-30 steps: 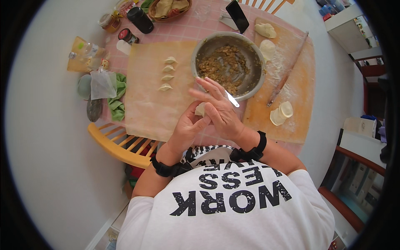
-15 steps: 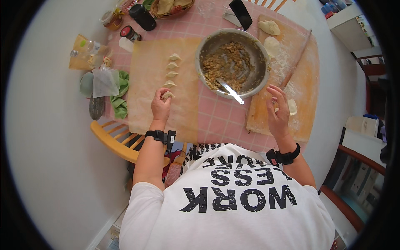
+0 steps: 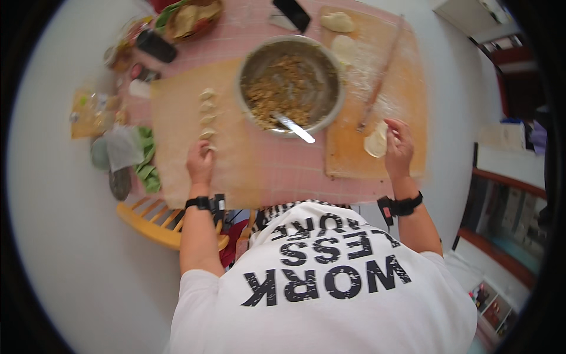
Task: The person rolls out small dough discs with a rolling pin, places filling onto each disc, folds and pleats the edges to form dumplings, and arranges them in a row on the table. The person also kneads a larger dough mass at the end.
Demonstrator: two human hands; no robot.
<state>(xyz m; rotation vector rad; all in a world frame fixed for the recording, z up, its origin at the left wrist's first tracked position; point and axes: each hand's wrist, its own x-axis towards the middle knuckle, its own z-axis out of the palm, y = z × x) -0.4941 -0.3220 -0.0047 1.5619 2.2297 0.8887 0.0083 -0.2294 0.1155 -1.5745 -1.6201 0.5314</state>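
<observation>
My left hand (image 3: 201,164) is at the near end of a row of folded dumplings (image 3: 207,120), its fingertips closed on the nearest dumpling (image 3: 211,148), which is partly hidden. The row lies on a tan sheet (image 3: 177,118). On the right, my right hand (image 3: 400,148) has its fingers closed at the edge of a flat, round dough wrapper (image 3: 375,141) on the floured wooden board (image 3: 345,162). Between my hands stands a metal bowl (image 3: 337,101) of chopped filling (image 3: 289,82), with a flat metal spatula (image 3: 295,127) leaning over its near rim.
A rolling pin (image 3: 383,71) lies across the board, with a dough lump (image 3: 338,22) and another wrapper (image 3: 343,49) beyond. A phone (image 3: 292,14) stands behind the bowl. At left are a black bottle (image 3: 156,46), a green cloth (image 3: 145,159) and a wooden chair (image 3: 147,227).
The whole view has shifted, so the table sits further left. My right hand, held with fingers raised beside the wrapper before, is now closed at its edge. My left hand remains at the nearest dumpling.
</observation>
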